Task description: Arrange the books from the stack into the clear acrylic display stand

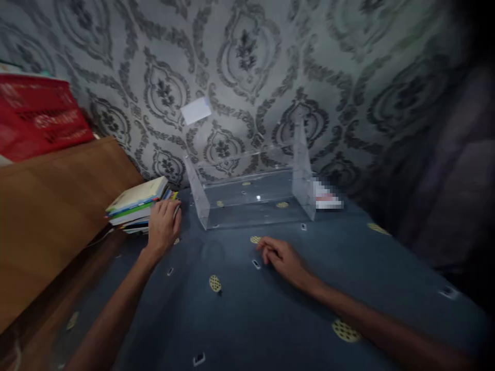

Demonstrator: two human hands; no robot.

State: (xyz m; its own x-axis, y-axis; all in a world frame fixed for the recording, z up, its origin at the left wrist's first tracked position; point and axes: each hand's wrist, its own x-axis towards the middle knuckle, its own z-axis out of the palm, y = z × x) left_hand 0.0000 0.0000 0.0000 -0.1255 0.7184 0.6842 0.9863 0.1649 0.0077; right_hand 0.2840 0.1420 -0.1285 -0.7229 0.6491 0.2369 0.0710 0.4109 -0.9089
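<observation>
At the left, my left hand [164,224] is against the right end of a stack of books [137,198], its fingers bent over the edge of a book there. Which book the fingertips grip is partly hidden by the hand itself. My right hand [281,258] hovers low over or rests on the dark blue patterned cloth [240,319]; its fingers are loosely bent, a little apart, and hold nothing. Beyond both hands stands a clear plastic rack [304,178] with two upright side panels and low rails between them.
A brown wooden cabinet [58,206] rises along the left side, with a red bag [42,116] on top. Behind the rack is a patterned wall [247,56] with a white card [196,111] on it. A blurred-out white item [328,198] lies right of the rack.
</observation>
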